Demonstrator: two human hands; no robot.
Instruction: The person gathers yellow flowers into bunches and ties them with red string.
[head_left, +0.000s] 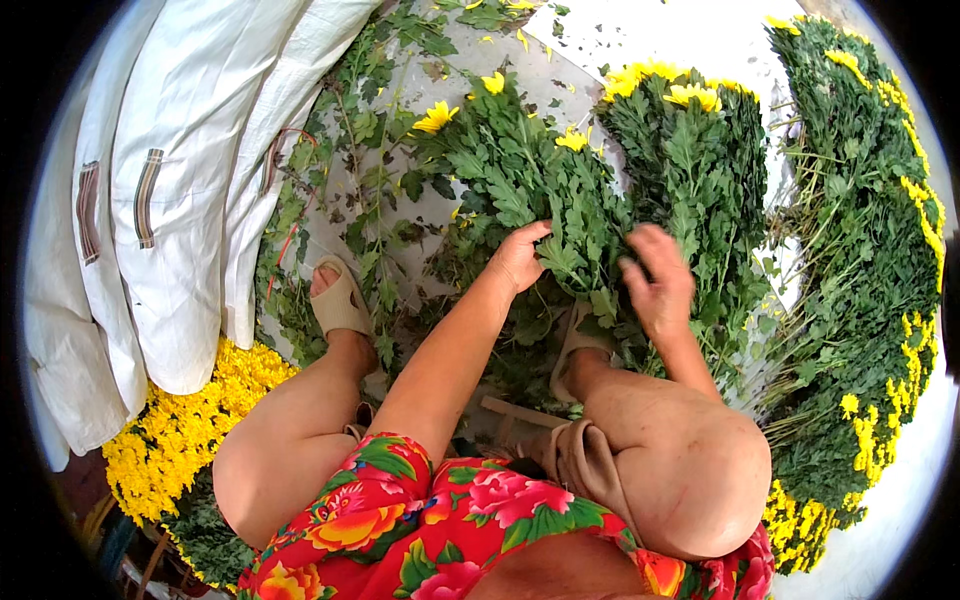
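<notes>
My left hand (523, 256) is closed around the leafy stems of a few yellow chrysanthemums (517, 161), whose flower heads point away from me. My right hand (660, 281) is slightly blurred, with its fingers apart, just right of those stems; nothing shows in it. Close by on the right lies a thick, flat bundle of yellow chrysanthemums (686, 165), flowers at the far end. Leaves hide the lower stem ends at my left hand.
Piled chrysanthemums (855, 247) curve along the right side. White woven sacks (172, 150) hang at the left, above massed yellow blooms (195, 427). Loose stems and leaves (375, 180) litter the floor around my slippered feet (341, 300). White sheeting (600, 30) lies at the far side.
</notes>
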